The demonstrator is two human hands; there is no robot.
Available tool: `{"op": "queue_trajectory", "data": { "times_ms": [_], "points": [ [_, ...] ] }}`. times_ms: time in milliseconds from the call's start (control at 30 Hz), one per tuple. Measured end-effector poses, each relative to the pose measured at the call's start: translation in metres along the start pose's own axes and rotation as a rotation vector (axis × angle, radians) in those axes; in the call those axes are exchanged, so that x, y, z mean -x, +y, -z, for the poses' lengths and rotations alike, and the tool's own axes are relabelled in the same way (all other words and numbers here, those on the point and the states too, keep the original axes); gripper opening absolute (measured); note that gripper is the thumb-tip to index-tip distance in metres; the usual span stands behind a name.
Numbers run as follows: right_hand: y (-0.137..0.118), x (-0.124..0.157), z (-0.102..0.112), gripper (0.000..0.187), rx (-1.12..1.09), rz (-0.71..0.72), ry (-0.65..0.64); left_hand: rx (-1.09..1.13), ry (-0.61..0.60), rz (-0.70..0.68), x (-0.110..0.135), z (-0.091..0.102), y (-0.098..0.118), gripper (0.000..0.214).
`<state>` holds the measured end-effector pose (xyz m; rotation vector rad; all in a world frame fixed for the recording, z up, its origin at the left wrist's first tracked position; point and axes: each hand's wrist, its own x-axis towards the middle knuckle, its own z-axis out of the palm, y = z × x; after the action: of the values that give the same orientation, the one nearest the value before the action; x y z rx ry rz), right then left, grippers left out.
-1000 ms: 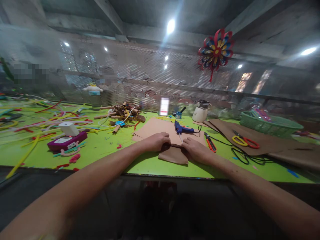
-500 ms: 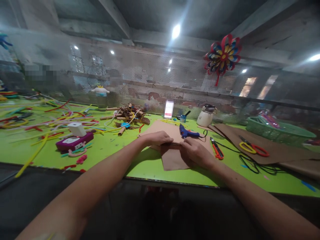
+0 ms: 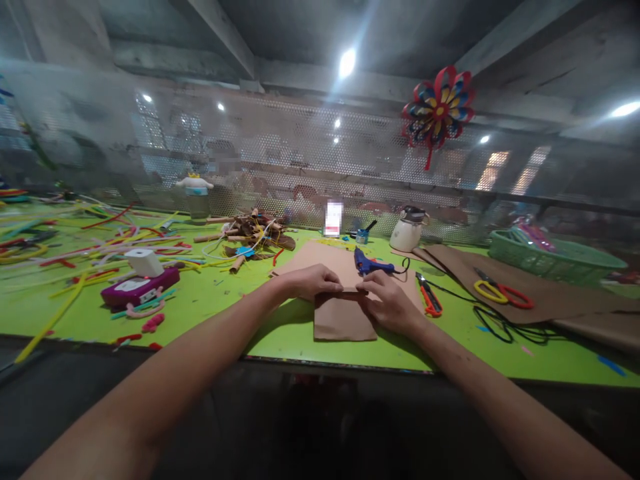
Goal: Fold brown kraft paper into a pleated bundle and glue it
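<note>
Brown paper (image 3: 345, 321) lies near the table's front edge, its upper part folded or rolled into a narrow strip. At the left end of that strip, my left hand (image 3: 316, 280) is closed on the paper. My right hand (image 3: 393, 303) pinches the right end, thumb and fingers together. Beneath and behind it lies a larger sheet of brown paper (image 3: 310, 257), partly hidden by my hands. Just beyond my right hand a blue glue gun (image 3: 373, 264) rests on this sheet. An orange and black utility knife (image 3: 429, 295) sits to the right.
Scissors (image 3: 503, 293) lie on more brown paper (image 3: 455, 273) at the right, beside a green basket (image 3: 560, 260) and a black cord. A white jug (image 3: 407, 230) and a lit phone (image 3: 333, 219) stand behind. Leftward are a purple power strip (image 3: 140, 287), scattered pipe cleaners and rolled paper pieces.
The folded strip has turned so its lighter face shows more, and the fingers of both hands have shifted slightly along it. The whole view has drifted a little.
</note>
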<state>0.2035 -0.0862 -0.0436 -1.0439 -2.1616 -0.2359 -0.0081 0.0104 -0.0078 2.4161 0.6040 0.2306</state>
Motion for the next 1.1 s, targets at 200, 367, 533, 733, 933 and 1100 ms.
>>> {"op": "queue_trajectory", "data": {
  "times_ms": [200, 367, 533, 733, 933, 1100],
  "points": [
    [-0.005, -0.002, 0.006, 0.026, -0.409, -0.391, -0.097, -0.149, 0.025, -0.088, 0.0, -0.005, 0.009, 0.038],
    [-0.002, -0.003, 0.001, 0.039, -0.552, -0.504, -0.228, -0.194, 0.051, -0.138, 0.0, -0.01, 0.019, 0.033],
    [0.0, -0.007, 0.005, 0.031, -0.415, -0.427, -0.159, -0.196, 0.056, -0.151, 0.001, -0.014, 0.022, 0.033],
    [0.0, -0.005, 0.006, 0.028, -0.382, -0.41, -0.128, -0.17, 0.072, -0.167, 0.001, -0.014, 0.02, 0.034],
    [-0.004, -0.002, 0.006, 0.031, -0.49, -0.418, -0.189, -0.192, 0.058, -0.122, 0.001, -0.014, 0.016, 0.034],
    [-0.004, -0.006, 0.008, 0.03, -0.513, -0.346, -0.289, -0.199, 0.067, -0.118, -0.001, -0.02, 0.018, 0.036]
  ]
}}
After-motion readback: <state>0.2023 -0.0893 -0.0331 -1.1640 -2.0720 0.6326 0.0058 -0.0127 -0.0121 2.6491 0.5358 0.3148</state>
